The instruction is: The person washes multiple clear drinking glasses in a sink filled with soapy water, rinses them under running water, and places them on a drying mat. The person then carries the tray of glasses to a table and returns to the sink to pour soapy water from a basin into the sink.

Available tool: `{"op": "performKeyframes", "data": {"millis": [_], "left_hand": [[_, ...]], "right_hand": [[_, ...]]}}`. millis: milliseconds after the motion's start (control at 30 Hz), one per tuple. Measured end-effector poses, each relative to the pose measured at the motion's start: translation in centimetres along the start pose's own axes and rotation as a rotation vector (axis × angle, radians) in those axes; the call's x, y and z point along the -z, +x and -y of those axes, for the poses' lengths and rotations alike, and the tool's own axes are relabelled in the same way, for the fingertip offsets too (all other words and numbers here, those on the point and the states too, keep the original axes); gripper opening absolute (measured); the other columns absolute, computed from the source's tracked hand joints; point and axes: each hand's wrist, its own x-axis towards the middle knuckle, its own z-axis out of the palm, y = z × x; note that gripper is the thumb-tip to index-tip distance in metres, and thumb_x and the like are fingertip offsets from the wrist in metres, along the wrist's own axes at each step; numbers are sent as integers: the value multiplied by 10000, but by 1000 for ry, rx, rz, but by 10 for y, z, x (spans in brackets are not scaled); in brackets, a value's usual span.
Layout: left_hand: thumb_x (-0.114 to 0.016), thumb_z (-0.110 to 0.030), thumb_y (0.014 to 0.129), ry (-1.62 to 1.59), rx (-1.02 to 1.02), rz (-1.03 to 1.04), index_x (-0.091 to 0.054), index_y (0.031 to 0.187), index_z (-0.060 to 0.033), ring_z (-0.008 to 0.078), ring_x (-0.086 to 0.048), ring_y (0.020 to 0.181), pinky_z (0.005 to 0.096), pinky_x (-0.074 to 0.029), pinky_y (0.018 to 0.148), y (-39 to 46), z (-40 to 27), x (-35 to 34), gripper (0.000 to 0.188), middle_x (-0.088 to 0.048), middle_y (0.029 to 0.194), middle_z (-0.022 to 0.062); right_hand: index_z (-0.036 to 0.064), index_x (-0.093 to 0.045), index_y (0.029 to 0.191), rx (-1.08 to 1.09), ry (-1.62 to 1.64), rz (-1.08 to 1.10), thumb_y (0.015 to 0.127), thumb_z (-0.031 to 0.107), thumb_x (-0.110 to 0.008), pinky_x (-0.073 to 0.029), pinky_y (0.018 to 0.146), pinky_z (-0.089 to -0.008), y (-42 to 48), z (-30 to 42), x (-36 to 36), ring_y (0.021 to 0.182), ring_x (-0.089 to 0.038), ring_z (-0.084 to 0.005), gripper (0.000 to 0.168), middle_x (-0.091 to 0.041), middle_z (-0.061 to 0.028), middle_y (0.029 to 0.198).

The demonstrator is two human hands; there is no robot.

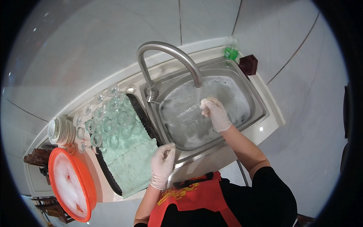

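Note:
My right hand point(215, 113), in a pale disposable glove, is curled over the sudsy water in the stainless steel sink point(262, 112), just beside the thin stream from the faucet point(170, 48). A clear, narrow item, perhaps glass or just running water, shows to the left of its fingers; I cannot tell whether the hand grips it. My left hand point(163, 164), gloved too, has its fingers bent near the front left edge of the sink, by the light green towel point(133, 170). Whether anything is inside its fingers cannot be seen.
Several clear glasses point(109, 125) stand on the towel, over a black tray point(141, 116). Further left are a stack of white plates point(62, 130) and an orange basin point(92, 184) of foamy water. A green bottle point(230, 53) and a dark hexagonal object point(248, 65) sit behind the sink.

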Motion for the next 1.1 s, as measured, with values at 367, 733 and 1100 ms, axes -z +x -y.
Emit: {"op": "performKeyframes", "data": {"millis": [367,733,1100], "left_hand": [[-803,-72,643,74,-200,13,-534,1139,-4,106,-571,842,243,-478,745,44,1,-33,569,-598,996,54],[-692,14,648,-96,-118,-351,-532,1134,-11,64,-526,748,194,-437,636,28,-21,24,512,-588,1082,67],[-697,10,672,103,-125,-644,-584,1074,-16,92,-516,887,250,-440,757,-15,-32,130,419,-572,1101,69]], "right_hand": [[58,-554,936,-844,611,237,915,152,-525,-421,521,-203,-48,-55,-6,594,-478,-90,101,-558,-36,831],[0,-516,1202,40,-1292,12,861,256,-472,-422,934,-409,85,-44,126,1058,-549,-352,429,-562,-199,1181],[35,-593,1154,-417,-1157,11,841,336,-494,-422,922,-404,178,-108,203,1104,-524,-348,445,-534,-189,1248]]}}
